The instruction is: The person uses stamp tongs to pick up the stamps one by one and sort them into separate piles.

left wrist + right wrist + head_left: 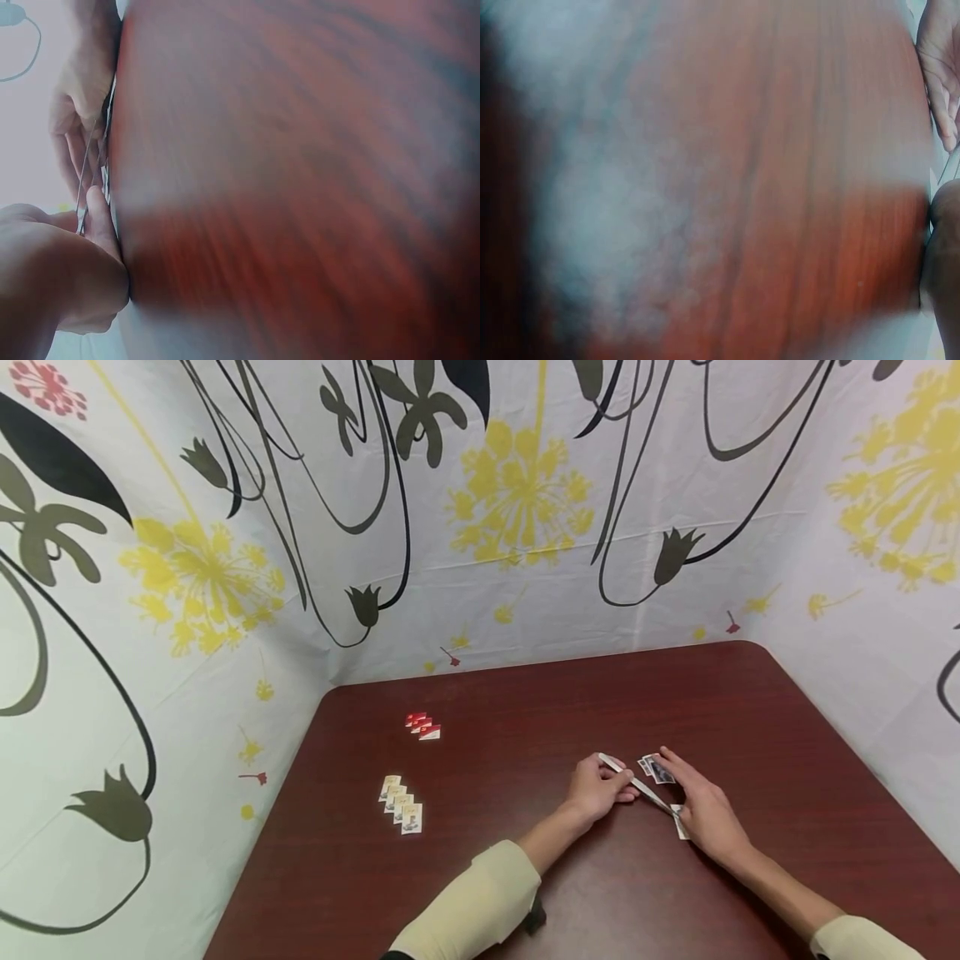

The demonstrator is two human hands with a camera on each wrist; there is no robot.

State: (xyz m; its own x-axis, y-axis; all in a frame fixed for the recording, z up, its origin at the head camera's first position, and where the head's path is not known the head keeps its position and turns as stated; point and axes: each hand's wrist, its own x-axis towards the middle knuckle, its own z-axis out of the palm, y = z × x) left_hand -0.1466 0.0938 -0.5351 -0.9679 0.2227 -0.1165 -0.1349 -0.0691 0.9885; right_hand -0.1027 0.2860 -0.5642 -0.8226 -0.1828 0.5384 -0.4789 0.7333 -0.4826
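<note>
In the head view my left hand pinches one end of a long, slim, pale tweezer-like tool. Two thin arms of the tool show in the left wrist view. The tool slants down to the thumb side of my right hand; I cannot tell whether the thumb grips that end. The right fingers stretch forward, the index fingertip beside a few overlapping dark-faced cards. A pale card lies partly hidden under the right hand.
Several cream cards lie in an overlapping diagonal row on the dark red table, left of the hands. Farther back are three red-and-white cards. A flower-patterned cloth rises along the table's back and sides.
</note>
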